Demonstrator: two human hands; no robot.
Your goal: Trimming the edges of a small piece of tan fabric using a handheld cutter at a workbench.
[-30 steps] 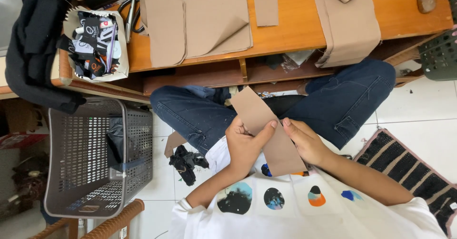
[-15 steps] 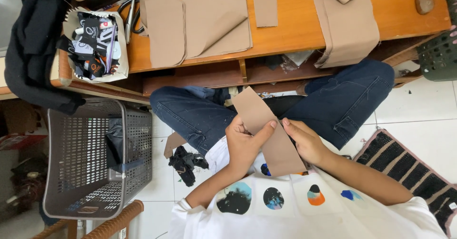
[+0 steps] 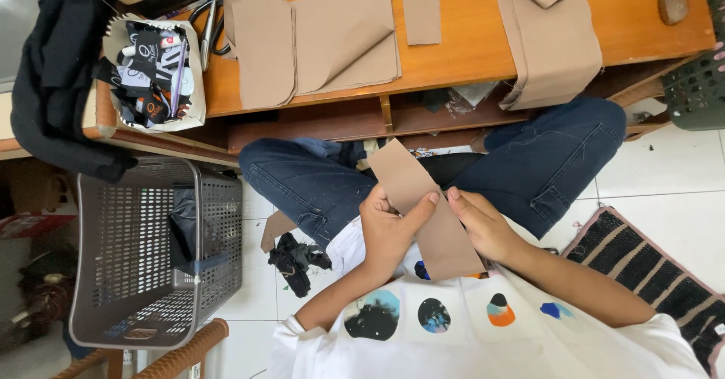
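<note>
Tan fabric strip [image 3: 423, 209] sits over the lap, angled, pinched from both sides: left hand [image 3: 389, 232] clenched on its left edge with the thumb laid across the face, right hand [image 3: 483, 224] grasping the right edge, fingertips of the two hands nearly meeting mid-strip. Upper end of the strip juts free beyond the grip toward the knees, lower end runs back under the wrists against the white printed shirt [image 3: 483, 326]. To do this well, judging from the pose: keep both thumbs flat on the face so the cloth stays taut between them, keep edges aligned before pressing any crease, and support the free upper end so it doesn't droop and skew the line. Beyond the grip, past the jeans [image 3: 544, 160], the wooden tabletop [image 3: 468, 54] carries more cut tan pieces [image 3: 325, 43]. Left of the left hand: grey perforated basket [image 3: 143, 251] on the floor, dark scraps [image 3: 294, 258] just beside the knee. Striped mat [image 3: 649, 266] lies right of the right forearm
</note>
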